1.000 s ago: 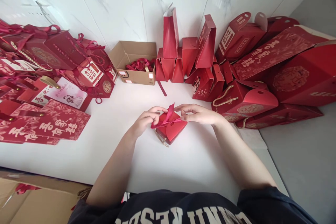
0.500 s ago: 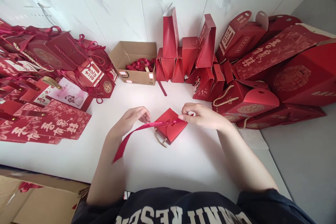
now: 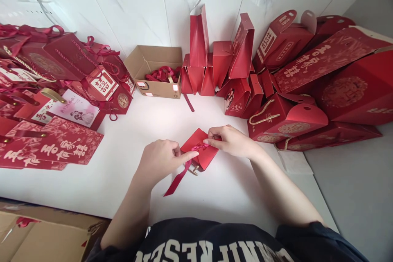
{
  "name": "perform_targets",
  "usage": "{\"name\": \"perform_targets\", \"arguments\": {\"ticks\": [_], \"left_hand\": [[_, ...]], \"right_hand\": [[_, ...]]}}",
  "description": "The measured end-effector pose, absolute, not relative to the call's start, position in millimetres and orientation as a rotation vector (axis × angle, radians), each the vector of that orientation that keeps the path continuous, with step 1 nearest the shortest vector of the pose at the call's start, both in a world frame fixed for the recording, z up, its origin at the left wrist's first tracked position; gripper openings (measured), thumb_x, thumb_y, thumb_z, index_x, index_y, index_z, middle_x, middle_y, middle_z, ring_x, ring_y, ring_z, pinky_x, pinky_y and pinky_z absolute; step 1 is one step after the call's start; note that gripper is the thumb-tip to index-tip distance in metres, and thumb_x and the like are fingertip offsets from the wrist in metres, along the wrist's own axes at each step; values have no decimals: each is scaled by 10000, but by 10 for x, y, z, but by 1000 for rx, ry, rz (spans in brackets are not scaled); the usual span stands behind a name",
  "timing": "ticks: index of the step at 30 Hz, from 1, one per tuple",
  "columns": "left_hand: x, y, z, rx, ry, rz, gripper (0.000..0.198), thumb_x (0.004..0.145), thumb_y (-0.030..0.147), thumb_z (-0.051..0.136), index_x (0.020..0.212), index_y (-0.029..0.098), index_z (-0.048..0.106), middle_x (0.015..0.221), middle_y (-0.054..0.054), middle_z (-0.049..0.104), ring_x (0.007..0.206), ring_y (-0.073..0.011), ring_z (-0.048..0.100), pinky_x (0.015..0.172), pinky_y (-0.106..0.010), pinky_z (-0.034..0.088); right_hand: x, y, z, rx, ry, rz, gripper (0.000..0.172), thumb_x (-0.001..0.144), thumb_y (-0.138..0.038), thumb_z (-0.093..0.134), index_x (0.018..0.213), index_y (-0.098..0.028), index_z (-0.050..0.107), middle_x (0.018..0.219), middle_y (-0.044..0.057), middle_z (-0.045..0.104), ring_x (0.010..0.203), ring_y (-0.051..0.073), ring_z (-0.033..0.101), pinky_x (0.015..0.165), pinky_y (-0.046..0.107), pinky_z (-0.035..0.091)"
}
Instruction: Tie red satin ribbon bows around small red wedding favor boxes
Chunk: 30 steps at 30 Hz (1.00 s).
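A small red gift box point(image 3: 208, 156) lies on the white table in front of me, with a pinkish-red ribbon point(image 3: 178, 180) knotted across its top. My left hand point(image 3: 161, 159) is over the box's left side, thumb stretched along the ribbon by the knot and fingers curled in. The ribbon's loose tail hangs down below that thumb onto the table. From the right, my right hand point(image 3: 230, 141) pinches the ribbon close to the knot. A gold cord handle point(image 3: 194, 170) pokes out at the box's lower left.
An open cardboard box point(image 3: 162, 89) with red ribbons inside stands at the back. Red gift boxes point(image 3: 198, 41) are stacked against the wall and on the right. Decorated red bags point(image 3: 72, 143) crowd the left. A large carton point(image 3: 52, 237) sits below the table's front edge.
My left hand has come in from the left of the box to the knot. The long ribbon tail has swung down beside the box. My right hand has shifted slightly left, still pinching.
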<state>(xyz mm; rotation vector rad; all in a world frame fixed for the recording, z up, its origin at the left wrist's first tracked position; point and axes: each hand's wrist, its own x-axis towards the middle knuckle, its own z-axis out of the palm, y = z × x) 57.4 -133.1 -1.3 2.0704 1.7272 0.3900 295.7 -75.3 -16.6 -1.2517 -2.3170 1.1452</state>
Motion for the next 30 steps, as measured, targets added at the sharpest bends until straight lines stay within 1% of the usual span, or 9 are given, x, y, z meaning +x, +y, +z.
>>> {"name": "perform_targets", "arguments": {"ticks": [5, 8, 10, 14, 17, 20, 23, 26, 30], "left_hand": [[725, -1409, -13, 2198, 1837, 363, 384, 851, 402, 549, 526, 209, 484, 427, 14, 502, 360, -135, 398, 413, -256, 203], [717, -1371, -40, 2121, 1850, 461, 188, 836, 192, 472, 653, 223, 498, 457, 37, 480, 378, -142, 420, 420, -255, 238], [706, -1346, -56, 2019, 1786, 551, 161, 840, 137, 415, 743, 230, 503, 508, 42, 500, 405, -143, 454, 435, -255, 281], [747, -1333, -97, 1899, 1743, 585, 166, 923, 314, 433, 782, 233, 466, 557, 39, 512, 456, -153, 495, 465, -262, 323], [812, -1338, -152, 2030, 1879, 561, 288, 855, 497, 564, 801, 230, 472, 655, 18, 564, 502, -163, 508, 492, -276, 310], [856, -1335, -206, 2223, 1933, 569, 210, 882, 409, 536, 806, 219, 487, 783, -22, 588, 625, -184, 551, 513, -285, 300], [852, -1316, -226, 2307, 1887, 623, 151, 905, 274, 463, 771, 213, 497, 774, -37, 567, 742, -208, 560, 559, -295, 340], [798, -1276, -223, 2072, 1722, 699, 199, 906, 227, 412, 718, 207, 475, 711, -17, 551, 673, -178, 544, 580, -293, 388], [694, -1198, -234, 1522, 1467, 685, 245, 857, 165, 352, 651, 194, 481, 635, 4, 552, 511, -127, 509, 485, -263, 389]], "right_hand": [[2971, -749, -159, -1196, -2279, 1316, 345, 911, -446, 497, 680, -195, 553, 584, -40, 439, 534, 105, 362, 512, 257, 298], [2978, -745, -154, -1168, -2229, 1495, 332, 913, -462, 484, 758, -196, 608, 573, -44, 410, 495, 101, 365, 478, 255, 287], [2981, -745, -141, -1180, -2205, 1554, 332, 916, -472, 476, 802, -198, 624, 559, -46, 412, 465, 101, 375, 455, 255, 286], [2981, -752, -114, -1195, -2211, 1564, 338, 933, -480, 448, 835, -206, 620, 537, -44, 447, 454, 112, 416, 452, 258, 322], [2970, -767, -117, -1227, -2232, 1465, 397, 926, -532, 451, 744, -202, 574, 550, -35, 455, 479, 114, 430, 469, 263, 326], [2959, -782, -137, -1282, -2250, 1369, 398, 898, -550, 501, 708, -202, 536, 591, -31, 485, 478, 104, 420, 459, 259, 309], [2960, -784, -157, -1285, -2272, 1348, 371, 902, -517, 500, 701, -206, 519, 595, -34, 488, 475, 102, 411, 458, 257, 304], [2969, -773, -162, -1255, -2281, 1328, 358, 913, -485, 483, 689, -207, 512, 599, -30, 487, 506, 111, 418, 498, 265, 323], [2976, -767, -136, -1250, -2279, 1295, 316, 915, -436, 480, 697, -210, 522, 628, -24, 508, 556, 124, 432, 541, 275, 332]]}}
